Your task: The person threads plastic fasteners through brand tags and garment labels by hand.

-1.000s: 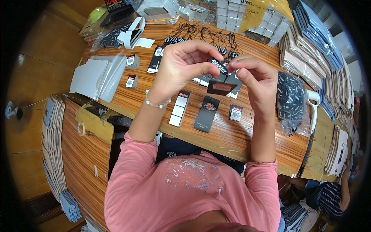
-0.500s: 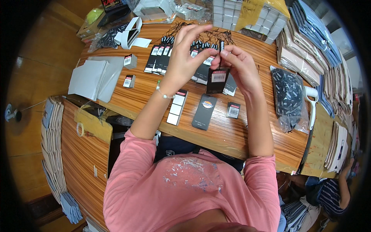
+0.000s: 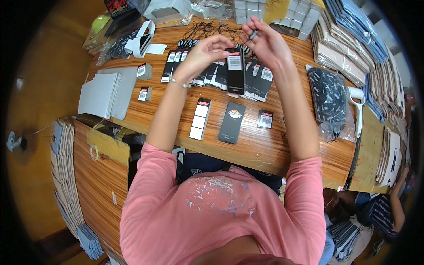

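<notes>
My left hand point(image 3: 206, 54) pinches the top of a long black hang tag point(image 3: 235, 70) with a white barcode label, held upright above the wooden table point(image 3: 265, 148). My right hand point(image 3: 265, 44) is raised just right of it, its fingertips pinching a small dark fastener end of a string point(image 3: 254, 34). Under both hands lies a fanned row of black tags point(image 3: 212, 75). Closer to me lie a black tag with a round logo point(image 3: 232, 123), a strip of white labels point(image 3: 200, 119) and a small black label point(image 3: 265, 119).
A pile of black strings point(image 3: 207, 30) lies at the table's far side. A clear bag of black strings point(image 3: 330, 102) and a white tagging gun point(image 3: 358, 110) sit to the right. Grey sheets point(image 3: 104, 92) lie to the left. Folded cloth stacks point(image 3: 349, 48) line the right edge.
Both hands have moved farther from me and risen. The black tag now hangs upright from my left hand, and my right hand has lifted away with the fastener end.
</notes>
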{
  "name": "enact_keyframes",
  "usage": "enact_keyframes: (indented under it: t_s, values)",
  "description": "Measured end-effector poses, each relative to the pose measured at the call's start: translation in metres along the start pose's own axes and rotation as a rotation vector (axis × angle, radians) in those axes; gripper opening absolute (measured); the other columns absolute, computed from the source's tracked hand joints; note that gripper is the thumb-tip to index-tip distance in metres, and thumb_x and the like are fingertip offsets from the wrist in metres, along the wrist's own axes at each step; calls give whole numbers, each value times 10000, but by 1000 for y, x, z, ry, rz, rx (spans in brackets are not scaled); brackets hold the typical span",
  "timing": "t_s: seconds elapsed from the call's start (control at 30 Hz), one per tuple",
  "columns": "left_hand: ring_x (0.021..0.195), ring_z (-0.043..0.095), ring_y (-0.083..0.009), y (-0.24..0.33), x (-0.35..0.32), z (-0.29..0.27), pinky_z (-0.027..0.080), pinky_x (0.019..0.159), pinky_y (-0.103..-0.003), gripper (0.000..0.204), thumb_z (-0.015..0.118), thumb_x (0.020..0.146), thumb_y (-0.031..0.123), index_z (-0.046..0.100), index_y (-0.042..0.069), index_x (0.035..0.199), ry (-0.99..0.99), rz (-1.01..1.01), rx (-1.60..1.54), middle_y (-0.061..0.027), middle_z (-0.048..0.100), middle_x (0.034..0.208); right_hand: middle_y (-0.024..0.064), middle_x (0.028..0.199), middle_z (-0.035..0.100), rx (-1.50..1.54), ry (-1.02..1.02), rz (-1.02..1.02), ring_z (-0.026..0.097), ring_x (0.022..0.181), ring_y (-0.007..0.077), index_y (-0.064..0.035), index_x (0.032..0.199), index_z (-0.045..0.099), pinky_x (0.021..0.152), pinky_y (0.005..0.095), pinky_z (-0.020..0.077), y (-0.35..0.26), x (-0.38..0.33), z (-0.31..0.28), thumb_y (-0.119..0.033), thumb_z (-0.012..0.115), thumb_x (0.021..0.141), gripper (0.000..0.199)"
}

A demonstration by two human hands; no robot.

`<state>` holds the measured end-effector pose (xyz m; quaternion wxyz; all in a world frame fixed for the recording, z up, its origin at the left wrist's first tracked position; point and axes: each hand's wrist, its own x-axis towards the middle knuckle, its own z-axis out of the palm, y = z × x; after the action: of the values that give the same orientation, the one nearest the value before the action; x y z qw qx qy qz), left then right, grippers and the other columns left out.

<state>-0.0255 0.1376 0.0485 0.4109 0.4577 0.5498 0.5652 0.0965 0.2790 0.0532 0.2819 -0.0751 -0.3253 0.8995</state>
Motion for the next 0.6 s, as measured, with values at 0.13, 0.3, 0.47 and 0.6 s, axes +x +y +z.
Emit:
enact_keyframes:
  t_s: [0.13, 0.3, 0.47, 0.6]
  values:
    - [829, 540, -58, -20, 11, -29, 459, 693, -175, 113, 542, 801, 17, 499, 69, 892, -67, -106, -211, -10, 543, 926, 114, 895, 567, -35, 36, -19, 560, 892, 227, 2, 1050, 450, 773, 342, 458, 11, 29, 15, -86, 391, 877, 202]
    - [742, 526, -30, -31, 22, -22, 434, 624, -132, 130, 566, 793, 37, 509, 68, 907, -92, -176, -293, 21, 538, 851, 129, 902, 569, -167, 51, -33, 574, 867, 224, 8, 1036, 462, 757, 336, 465, 9, 36, 6, -87, 371, 885, 200]
    - [673, 500, -2, -34, 35, -8, 382, 536, -108, 241, 596, 782, 63, 516, 50, 1009, -85, -166, -118, 26, 552, 806, 125, 889, 577, -273, 85, -56, 585, 844, 217, 10, 1020, 476, 739, 322, 470, 2, 40, -12, -85, 380, 881, 195]
    - [594, 484, -12, -53, 49, 4, 365, 495, -127, 257, 631, 752, 62, 545, 28, 991, 17, -203, 167, 27, 561, 719, 118, 870, 581, -377, 153, -4, 595, 812, 203, 1, 1007, 489, 693, 291, 472, 5, 42, -32, -83, 384, 878, 186]
